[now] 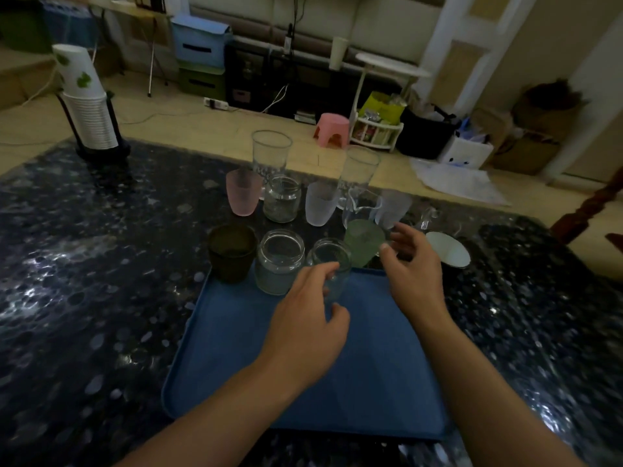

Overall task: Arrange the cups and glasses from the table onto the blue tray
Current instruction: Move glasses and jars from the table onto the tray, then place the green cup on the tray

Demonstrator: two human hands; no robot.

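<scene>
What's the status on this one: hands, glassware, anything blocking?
Left hand around small clear glass at blue tray far edge. Right hand open beside green cup. Most glasses off-tray. Nothing blocking.

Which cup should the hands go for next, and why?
Probably the frosted green plastic cup. The right hand is open with its fingers right beside it, and it stands just past the far rim of the blue plastic tray. The left hand is curled at the small clear glass jar on the tray, so it looks busy.
</scene>
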